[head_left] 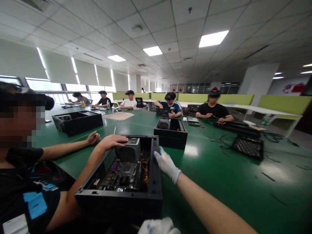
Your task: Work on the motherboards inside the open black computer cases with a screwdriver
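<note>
An open black computer case (119, 194) sits in front of me, its motherboard (125, 172) and a grey power supply (129, 150) exposed. Along its right rim, the fingers of my right hand (168, 164), in a white glove with blue fingertips, grip the edge. My left hand (158, 226), also gloved, shows only in part at the bottom edge, close to the case's near side; its fingers are cut off from view. A co-worker's bare hand (113, 142) rests over the power supply and the case's far left corner. Colourful cables (146, 172) run inside the case.
A co-worker (29, 182) is close on my left, with the other hand (94, 137) above the green table (209, 182). More open cases stand beyond, one straight ahead (170, 138) and one at left (78, 125). A perforated black part (248, 146) and cables lie at right.
</note>
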`<state>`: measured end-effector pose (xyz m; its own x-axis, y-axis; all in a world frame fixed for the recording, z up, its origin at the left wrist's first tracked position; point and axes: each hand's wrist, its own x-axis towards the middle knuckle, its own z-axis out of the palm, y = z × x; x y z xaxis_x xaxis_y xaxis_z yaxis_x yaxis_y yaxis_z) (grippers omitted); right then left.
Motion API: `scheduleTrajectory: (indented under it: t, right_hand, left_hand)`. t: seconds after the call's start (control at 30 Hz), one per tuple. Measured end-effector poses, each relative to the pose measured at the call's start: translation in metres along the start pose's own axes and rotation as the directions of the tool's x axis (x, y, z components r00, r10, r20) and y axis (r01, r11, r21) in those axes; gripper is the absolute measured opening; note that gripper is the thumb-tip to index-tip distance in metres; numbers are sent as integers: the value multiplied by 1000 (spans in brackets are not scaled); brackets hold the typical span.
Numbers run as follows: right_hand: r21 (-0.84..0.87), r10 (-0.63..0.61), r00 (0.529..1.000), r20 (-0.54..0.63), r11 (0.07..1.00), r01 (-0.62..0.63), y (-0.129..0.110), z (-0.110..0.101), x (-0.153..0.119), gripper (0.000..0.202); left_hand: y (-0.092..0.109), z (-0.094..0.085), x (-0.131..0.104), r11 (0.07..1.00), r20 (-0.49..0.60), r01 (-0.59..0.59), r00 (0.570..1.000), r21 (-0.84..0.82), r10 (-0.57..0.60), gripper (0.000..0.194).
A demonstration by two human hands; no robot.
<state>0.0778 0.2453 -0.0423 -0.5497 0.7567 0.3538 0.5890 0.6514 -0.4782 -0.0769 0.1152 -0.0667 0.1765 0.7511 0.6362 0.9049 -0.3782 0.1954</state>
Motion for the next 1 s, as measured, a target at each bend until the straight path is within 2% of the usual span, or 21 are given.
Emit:
scheduleTrajectory:
  t: [0.07, 0.1, 0.13, 0.2, 0.27, 0.3, 0.4, 0.47, 0.63, 0.8, 1.0]
  right_hand:
    - [-23, -7, 997, 70, 1000, 9, 1, 9, 20, 60]
    - [-33, -4, 994, 105, 999, 7, 4, 10, 27, 60]
    - [-46, 1, 990, 139, 999, 6, 7, 10, 31, 59]
    - [-84, 30, 982, 185, 996, -14, 16, 6, 38, 62]
    - [-148, 82, 979, 188, 987, -55, 28, -3, 42, 70]
    - [-189, 114, 979, 170, 979, -81, 34, -9, 45, 74]
    - [-333, 197, 978, 71, 929, -163, 58, -30, 61, 76]
    - [-422, 234, 972, 1, 882, -212, 76, -44, 74, 69]
    - [-581, 287, 956, -64, 768, -270, 118, -72, 102, 44]
    - [-660, 318, 946, -58, 699, -276, 144, -81, 119, 42]
    - [-698, 329, 943, -50, 664, -269, 157, -80, 129, 42]
  left_hand:
    - [37, 32, -55, 1000, 28, -12, 1000, -15, 13, 19]
    - [48, 44, -76, 1000, 31, -8, 999, -20, 9, 21]
    - [53, 53, -91, 1000, 14, -1, 1000, -25, 2, 23]
    - [50, 66, -106, 1000, -84, 1, 996, -30, -3, 24]
    - [39, 74, -107, 999, -160, -9, 987, -37, 3, 23]
    - [33, 76, -104, 999, -163, -10, 987, -46, 2, 22]
    - [26, 80, -93, 995, -82, 35, 996, -91, -42, 22]
    - [27, 81, -88, 991, -46, 73, 996, -112, -78, 23]
    - [33, 88, -87, 992, -106, 102, 988, -69, -109, 17]
    - [33, 89, -87, 983, 0, 161, 987, -87, -161, 22]
    - [29, 97, -94, 985, -41, 168, 985, -45, -170, 15]
